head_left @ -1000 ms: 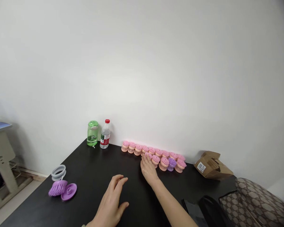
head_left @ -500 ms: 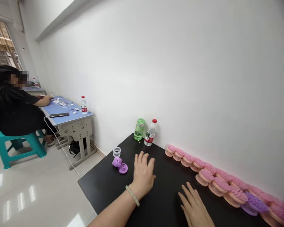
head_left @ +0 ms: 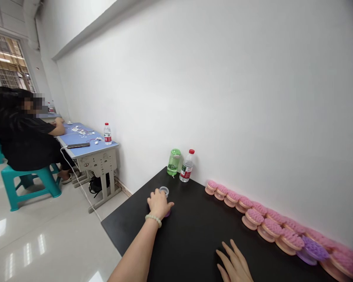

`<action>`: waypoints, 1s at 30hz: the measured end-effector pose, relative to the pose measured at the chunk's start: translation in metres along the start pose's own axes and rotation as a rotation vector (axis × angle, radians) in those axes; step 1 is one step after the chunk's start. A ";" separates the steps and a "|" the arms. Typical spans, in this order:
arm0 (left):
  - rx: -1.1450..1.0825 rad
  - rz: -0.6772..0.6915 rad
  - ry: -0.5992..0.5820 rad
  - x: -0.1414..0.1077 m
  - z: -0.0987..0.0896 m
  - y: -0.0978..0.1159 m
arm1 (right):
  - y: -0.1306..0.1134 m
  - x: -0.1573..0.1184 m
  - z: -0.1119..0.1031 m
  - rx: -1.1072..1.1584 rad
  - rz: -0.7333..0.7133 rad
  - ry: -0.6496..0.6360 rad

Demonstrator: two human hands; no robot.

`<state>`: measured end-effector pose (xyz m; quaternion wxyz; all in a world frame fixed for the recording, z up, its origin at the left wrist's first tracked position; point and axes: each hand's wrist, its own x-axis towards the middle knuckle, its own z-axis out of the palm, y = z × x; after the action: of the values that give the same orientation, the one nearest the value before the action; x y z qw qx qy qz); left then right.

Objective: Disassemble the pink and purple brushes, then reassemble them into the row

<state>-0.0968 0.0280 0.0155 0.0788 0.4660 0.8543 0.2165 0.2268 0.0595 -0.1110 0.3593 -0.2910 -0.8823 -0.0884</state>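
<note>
My left hand (head_left: pixel 159 204) is cupped over a small group of brush parts on the black table (head_left: pixel 191 231). A bit of purple plastic (head_left: pixel 168 214) shows under its thumb; the rest of the purple pieces are hidden by the hand. Just beyond its fingertips a pale grey ring-shaped part (head_left: pixel 164 190) is visible. My right hand (head_left: pixel 234 261) rests low over the near side of the table, fingers spread, holding nothing.
Pink bristled brushes (head_left: pixel 271 228) line the wall at right, with one purple brush (head_left: pixel 312 250) among them. A green bottle (head_left: pixel 173 162) and a red-capped water bottle (head_left: pixel 187 166) stand at the far corner. A person (head_left: pixel 23 129) sits at a blue desk (head_left: pixel 76 137).
My left hand has moved left onto the purple parts and now covers them. The grey ring has shifted to the right. My right hand has drawn slightly nearer, still open.
</note>
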 end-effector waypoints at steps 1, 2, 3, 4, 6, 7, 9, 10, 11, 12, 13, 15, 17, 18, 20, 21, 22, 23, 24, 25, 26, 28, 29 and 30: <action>-0.024 0.077 -0.022 -0.006 0.008 0.009 | -0.001 -0.002 0.001 -0.001 0.021 0.018; -0.052 0.162 -0.048 -0.012 0.016 0.019 | -0.002 -0.003 0.001 0.000 0.045 0.028; -0.085 0.255 -0.081 -0.019 0.023 0.028 | -0.004 -0.004 0.000 0.005 0.074 0.029; -0.119 0.351 -0.119 -0.027 0.031 0.036 | -0.006 -0.004 -0.003 0.013 0.106 0.023; -0.181 0.531 -0.204 -0.041 0.043 0.048 | -0.011 -0.002 -0.010 0.040 0.190 0.007; -0.212 0.614 -0.250 -0.047 0.048 0.053 | -0.013 0.000 -0.014 0.056 0.242 0.002; -0.302 0.765 -0.351 -0.056 0.053 0.058 | -0.018 0.005 -0.023 0.091 0.341 -0.006; -0.362 0.825 -0.399 -0.059 0.055 0.060 | -0.020 0.008 -0.027 0.110 0.376 -0.015; -0.425 0.866 -0.441 -0.060 0.055 0.060 | -0.022 0.010 -0.030 0.130 0.400 -0.033; -0.483 0.885 -0.475 -0.060 0.055 0.060 | -0.023 0.013 -0.033 0.150 0.415 -0.057; -0.527 0.881 -0.496 -0.059 0.055 0.059 | -0.024 0.015 -0.036 0.171 0.426 -0.083; -0.571 0.828 -0.506 -0.056 0.055 0.057 | -0.025 0.018 -0.038 0.216 0.446 -0.120; -0.601 0.774 -0.498 -0.051 0.054 0.054 | -0.026 0.020 -0.039 0.266 0.467 -0.124; -0.619 0.746 -0.490 -0.049 0.053 0.052 | -0.025 0.020 -0.039 0.292 0.476 -0.112; -0.649 0.694 -0.471 -0.046 0.052 0.050 | -0.023 0.021 -0.039 0.330 0.495 -0.071; -0.659 0.671 -0.457 -0.045 0.051 0.050 | -0.021 0.021 -0.040 0.340 0.508 -0.046; -0.666 0.649 -0.438 -0.044 0.050 0.050 | -0.018 0.021 -0.042 0.341 0.525 -0.016; -0.672 0.629 -0.412 -0.044 0.048 0.050 | -0.016 0.021 -0.044 0.334 0.547 0.021; -0.676 0.612 -0.385 -0.044 0.046 0.051 | -0.014 0.022 -0.046 0.321 0.573 0.062; -0.679 0.600 -0.353 -0.044 0.043 0.051 | -0.014 0.023 -0.050 0.307 0.600 0.104; -0.686 0.597 -0.314 -0.045 0.040 0.052 | -0.014 0.024 -0.054 0.294 0.628 0.145; -0.725 0.659 -0.249 -0.048 0.034 0.054 | -0.022 0.029 -0.062 0.288 0.672 0.192; -0.758 0.726 -0.235 -0.052 0.032 0.056 | -0.028 0.032 -0.066 0.299 0.685 0.186; -0.794 0.807 -0.236 -0.055 0.030 0.057 | -0.036 0.036 -0.070 0.317 0.690 0.168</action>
<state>-0.0129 0.0177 0.0105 0.2536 0.7105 0.4477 0.4800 0.2262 0.0211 -0.0334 0.4797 -0.5032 -0.7026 0.1517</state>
